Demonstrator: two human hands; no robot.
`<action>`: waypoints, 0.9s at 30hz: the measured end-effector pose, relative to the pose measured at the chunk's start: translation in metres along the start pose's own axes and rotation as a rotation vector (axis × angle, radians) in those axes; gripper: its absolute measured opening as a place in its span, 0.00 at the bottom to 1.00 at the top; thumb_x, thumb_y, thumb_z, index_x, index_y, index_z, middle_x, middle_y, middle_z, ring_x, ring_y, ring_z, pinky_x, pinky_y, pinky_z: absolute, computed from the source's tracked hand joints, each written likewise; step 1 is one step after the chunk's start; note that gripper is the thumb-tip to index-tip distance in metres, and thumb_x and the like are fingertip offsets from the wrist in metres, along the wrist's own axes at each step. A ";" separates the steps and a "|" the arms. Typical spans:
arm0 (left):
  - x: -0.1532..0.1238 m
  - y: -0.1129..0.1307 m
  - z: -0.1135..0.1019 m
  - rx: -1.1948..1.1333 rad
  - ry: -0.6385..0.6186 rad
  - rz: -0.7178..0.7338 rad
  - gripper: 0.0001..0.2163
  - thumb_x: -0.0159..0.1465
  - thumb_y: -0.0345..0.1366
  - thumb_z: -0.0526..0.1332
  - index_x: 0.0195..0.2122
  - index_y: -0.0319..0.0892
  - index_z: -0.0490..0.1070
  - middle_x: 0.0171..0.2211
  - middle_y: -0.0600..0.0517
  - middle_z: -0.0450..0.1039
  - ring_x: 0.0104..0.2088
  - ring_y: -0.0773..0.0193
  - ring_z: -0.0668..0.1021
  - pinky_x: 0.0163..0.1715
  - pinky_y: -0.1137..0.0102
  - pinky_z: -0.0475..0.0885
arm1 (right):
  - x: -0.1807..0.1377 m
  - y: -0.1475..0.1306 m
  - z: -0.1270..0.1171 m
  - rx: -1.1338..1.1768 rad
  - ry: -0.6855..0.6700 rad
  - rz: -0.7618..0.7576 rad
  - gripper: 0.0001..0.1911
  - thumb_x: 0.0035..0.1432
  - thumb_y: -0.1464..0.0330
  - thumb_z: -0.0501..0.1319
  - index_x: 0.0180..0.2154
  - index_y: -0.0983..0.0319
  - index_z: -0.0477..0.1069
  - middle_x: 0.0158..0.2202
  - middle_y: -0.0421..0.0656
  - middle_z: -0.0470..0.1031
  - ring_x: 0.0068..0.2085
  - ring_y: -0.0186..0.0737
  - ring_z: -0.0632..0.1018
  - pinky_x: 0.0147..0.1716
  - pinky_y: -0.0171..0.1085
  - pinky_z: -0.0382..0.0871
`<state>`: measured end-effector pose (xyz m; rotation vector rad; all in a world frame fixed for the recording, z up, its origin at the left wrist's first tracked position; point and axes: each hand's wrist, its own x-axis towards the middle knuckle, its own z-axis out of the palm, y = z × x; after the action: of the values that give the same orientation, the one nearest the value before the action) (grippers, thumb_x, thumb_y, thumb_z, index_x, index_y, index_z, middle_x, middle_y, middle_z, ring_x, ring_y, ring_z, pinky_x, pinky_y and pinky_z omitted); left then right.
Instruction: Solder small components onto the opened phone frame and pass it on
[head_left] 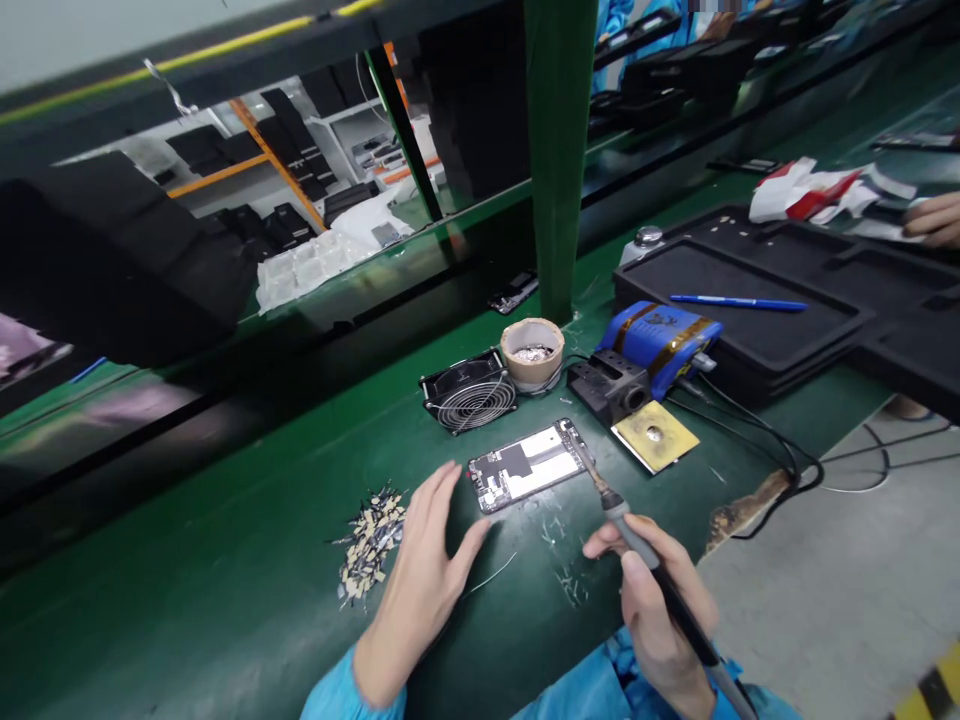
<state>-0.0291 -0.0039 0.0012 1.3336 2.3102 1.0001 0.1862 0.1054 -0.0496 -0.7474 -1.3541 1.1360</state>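
An opened phone [527, 465] lies flat on the green bench, its circuit board showing. My right hand [658, 600] grips a soldering iron [626, 520] like a pen, and the tip reaches the phone's right end. My left hand [424, 570] rests flat on the bench just left of the phone, fingers apart, holding nothing. A thin solder wire [491, 577] lies under it. A heap of small metal and tan parts [369, 545] sits to the left of that hand.
Behind the phone stand a small fan [470, 390], a round tin [532, 352], the blue soldering station [646, 355] and a yellow sponge [655, 436]. A black tray [750, 280] holds a blue pen [739, 302]. Another person's hand [934, 218] shows far right.
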 end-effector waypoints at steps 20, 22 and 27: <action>-0.005 -0.009 0.006 -0.161 0.108 0.002 0.09 0.68 0.36 0.63 0.30 0.44 0.79 0.38 0.46 0.83 0.39 0.57 0.84 0.44 0.66 0.79 | 0.033 -0.016 0.005 -0.034 -0.361 0.265 0.10 0.69 0.63 0.67 0.43 0.62 0.84 0.24 0.41 0.81 0.21 0.37 0.80 0.21 0.30 0.77; -0.005 -0.011 0.006 -0.172 0.105 0.003 0.09 0.68 0.36 0.63 0.30 0.44 0.79 0.38 0.46 0.83 0.39 0.58 0.84 0.43 0.67 0.79 | 0.031 -0.013 0.004 -0.052 -0.369 0.276 0.12 0.70 0.61 0.67 0.43 0.63 0.84 0.24 0.42 0.81 0.22 0.38 0.81 0.21 0.32 0.78; -0.004 -0.013 0.007 -0.179 0.100 0.020 0.09 0.68 0.35 0.63 0.31 0.44 0.79 0.38 0.46 0.83 0.38 0.59 0.83 0.43 0.67 0.79 | 0.025 -0.004 0.000 -0.091 -0.407 0.272 0.12 0.71 0.61 0.67 0.46 0.61 0.85 0.26 0.42 0.82 0.24 0.38 0.82 0.24 0.32 0.79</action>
<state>-0.0311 -0.0086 -0.0132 1.2639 2.2203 1.2741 0.1831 0.1273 -0.0367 -0.8118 -1.6866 1.5088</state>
